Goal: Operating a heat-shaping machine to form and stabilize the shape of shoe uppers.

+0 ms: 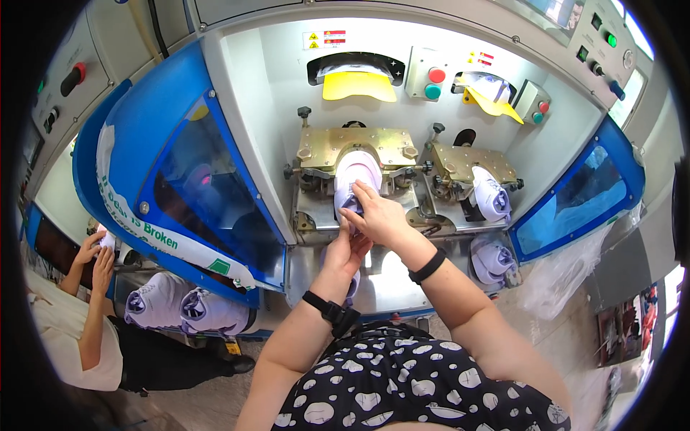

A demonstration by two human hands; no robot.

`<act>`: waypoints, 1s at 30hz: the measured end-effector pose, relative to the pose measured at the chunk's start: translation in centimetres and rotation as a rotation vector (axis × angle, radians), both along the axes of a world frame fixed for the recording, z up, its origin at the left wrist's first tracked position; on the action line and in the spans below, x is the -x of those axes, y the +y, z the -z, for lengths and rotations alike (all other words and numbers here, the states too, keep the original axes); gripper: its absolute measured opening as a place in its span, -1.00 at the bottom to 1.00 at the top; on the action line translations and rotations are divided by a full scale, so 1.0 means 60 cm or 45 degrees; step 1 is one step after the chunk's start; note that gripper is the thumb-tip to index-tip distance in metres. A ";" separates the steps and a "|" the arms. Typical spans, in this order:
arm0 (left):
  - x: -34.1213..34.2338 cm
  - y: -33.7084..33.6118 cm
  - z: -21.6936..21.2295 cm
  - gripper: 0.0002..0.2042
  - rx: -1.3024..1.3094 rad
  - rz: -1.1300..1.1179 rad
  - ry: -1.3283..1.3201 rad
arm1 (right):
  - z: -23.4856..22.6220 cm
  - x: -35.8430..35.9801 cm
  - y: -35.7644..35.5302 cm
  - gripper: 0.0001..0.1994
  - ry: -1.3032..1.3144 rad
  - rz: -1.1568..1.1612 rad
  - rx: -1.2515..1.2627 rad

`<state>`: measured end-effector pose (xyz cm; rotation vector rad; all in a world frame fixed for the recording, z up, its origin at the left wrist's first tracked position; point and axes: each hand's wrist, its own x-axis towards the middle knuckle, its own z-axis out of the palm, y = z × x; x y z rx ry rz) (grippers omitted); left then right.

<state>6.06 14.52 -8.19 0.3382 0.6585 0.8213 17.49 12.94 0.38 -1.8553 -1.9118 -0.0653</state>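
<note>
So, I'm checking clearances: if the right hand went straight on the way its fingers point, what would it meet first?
The right hand would meet the shoe before it first; they seem to be touching, though exact contact is hard to judge.

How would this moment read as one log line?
right hand: fingers on pale shoe | left hand: close by, shoe contact unclear | shoe: at brass-coloured fixture | another shoe: at neighbouring fixture
</note>
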 end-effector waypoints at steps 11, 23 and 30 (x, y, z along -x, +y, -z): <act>0.012 -0.009 0.015 -0.41 -0.075 0.235 0.267 | 0.021 -0.005 0.008 -0.33 -0.025 0.013 0.090; 0.011 -0.017 0.025 -0.40 -0.108 0.222 0.360 | 0.035 -0.001 -0.002 -0.28 0.020 -0.007 0.179; 0.030 -0.032 0.090 -0.50 0.125 0.270 0.305 | 0.069 -0.040 -0.063 -0.29 0.158 -0.194 0.025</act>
